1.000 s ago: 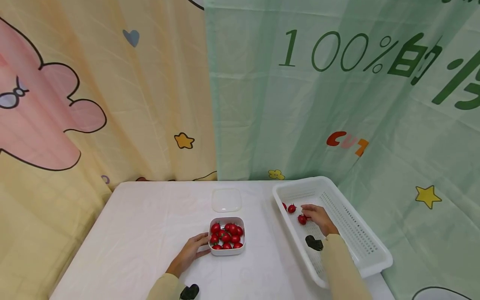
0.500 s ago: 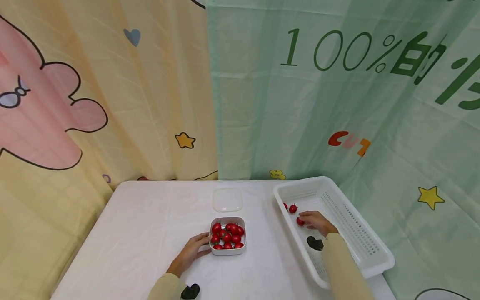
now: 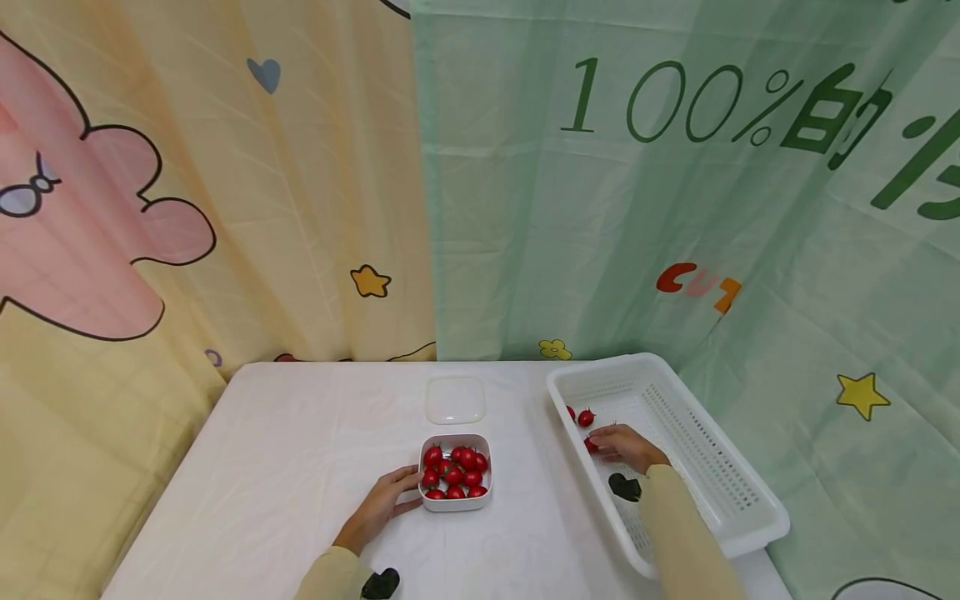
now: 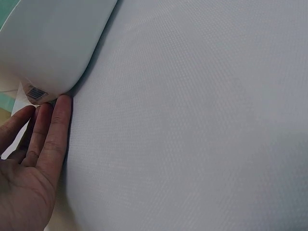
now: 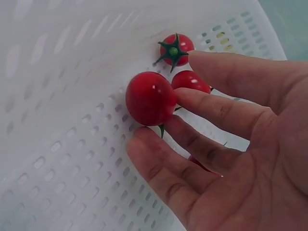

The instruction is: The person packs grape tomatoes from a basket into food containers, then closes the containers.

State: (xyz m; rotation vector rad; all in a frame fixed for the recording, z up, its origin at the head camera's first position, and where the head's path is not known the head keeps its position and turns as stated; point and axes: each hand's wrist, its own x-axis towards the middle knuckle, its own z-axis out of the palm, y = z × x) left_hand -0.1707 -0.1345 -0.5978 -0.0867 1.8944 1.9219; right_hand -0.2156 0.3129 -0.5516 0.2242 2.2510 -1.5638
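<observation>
r grip (image 3: 628,447) spread, tomato (image 5: 150,98) against fingertips (image 5: 139,144) in bskt (image 5: 57,96); l grip (image 3: 385,500) spread, touching box (image 3: 455,505).

White surface (image 3: 300,433), finely textured up close, with a rounded far-left corner. A small, squarish white box (image 3: 455,504) stands on it near the middle. Just behind the box, and apart from it, lies a clear, flat lid (image 3: 455,401) with rounded corners. A long white slotted basket (image 3: 690,427) stands along the right side, hiding much of that edge.
</observation>
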